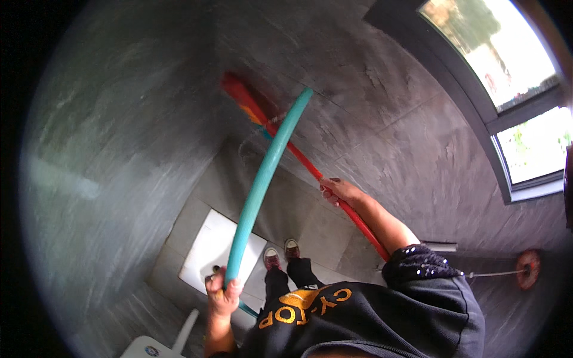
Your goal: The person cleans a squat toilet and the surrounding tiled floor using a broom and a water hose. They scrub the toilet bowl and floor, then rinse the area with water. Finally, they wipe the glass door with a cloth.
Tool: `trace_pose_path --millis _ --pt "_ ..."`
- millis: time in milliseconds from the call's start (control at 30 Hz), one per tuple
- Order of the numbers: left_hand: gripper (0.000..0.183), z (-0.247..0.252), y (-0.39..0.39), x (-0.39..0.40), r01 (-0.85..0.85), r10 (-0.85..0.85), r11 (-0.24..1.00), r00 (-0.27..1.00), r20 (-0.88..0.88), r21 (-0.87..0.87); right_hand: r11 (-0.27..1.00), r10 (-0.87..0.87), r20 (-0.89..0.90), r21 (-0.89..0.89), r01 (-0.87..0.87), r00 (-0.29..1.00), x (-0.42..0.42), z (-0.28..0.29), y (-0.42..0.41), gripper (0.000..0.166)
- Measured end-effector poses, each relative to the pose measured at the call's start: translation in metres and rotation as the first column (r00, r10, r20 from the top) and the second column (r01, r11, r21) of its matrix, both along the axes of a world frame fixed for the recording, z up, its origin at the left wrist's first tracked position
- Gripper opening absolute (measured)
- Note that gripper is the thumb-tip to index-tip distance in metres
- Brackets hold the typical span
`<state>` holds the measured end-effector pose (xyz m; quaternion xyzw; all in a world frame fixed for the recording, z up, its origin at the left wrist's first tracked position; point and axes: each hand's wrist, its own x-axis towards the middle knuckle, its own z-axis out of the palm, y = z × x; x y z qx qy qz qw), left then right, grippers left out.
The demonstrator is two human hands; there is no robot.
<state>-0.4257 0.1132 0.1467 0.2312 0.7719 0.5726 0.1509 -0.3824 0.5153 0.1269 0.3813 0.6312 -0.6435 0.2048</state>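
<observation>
My left hand (222, 291) grips a teal flexible hose (262, 179) low down, and the hose's free end arches up toward the wall. A streak of water shows close to that end. The red handle of a long broom (306, 163) is in my right hand (339, 191), its rear end running under my forearm. Past the hose, the blurred red broom head, with some orange and teal on it, is up by the dark wall (358, 89) near a corner. Part of the broom's handle is hidden where the hose crosses in front.
A white floor basin (201, 250) with a dark drain hole lies left of my shoes (271, 258). Bottom left stands a white plastic fixture (150, 348). Grey tiles (324, 228) cover the floor. On the right are a framed window (492, 89) and a round red object (528, 270).
</observation>
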Motion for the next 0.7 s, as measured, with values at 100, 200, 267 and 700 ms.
trace_pose_path --millis 100,200,267,700 --pt "0.034 0.017 0.001 0.001 -0.030 0.003 0.982 0.989 0.149 0.184 0.997 -0.005 0.032 0.081 0.002 0.999 0.033 0.041 -0.003 0.035" --pt "0.035 0.012 -0.012 -0.007 -0.092 0.070 0.957 0.994 0.089 0.273 0.971 -0.238 0.068 0.051 0.235 0.969 0.102 0.174 -0.033 0.030" --pt "0.035 0.019 -0.013 -0.011 -0.103 0.081 0.952 0.993 0.085 0.287 0.932 -0.354 0.086 0.119 0.343 0.931 0.138 0.257 -0.059 0.026" --pt "0.033 0.050 0.028 -0.009 0.007 -0.085 0.897 0.984 0.155 0.442 0.970 -0.145 -0.070 0.186 0.156 0.987 0.076 0.248 -0.045 0.027"
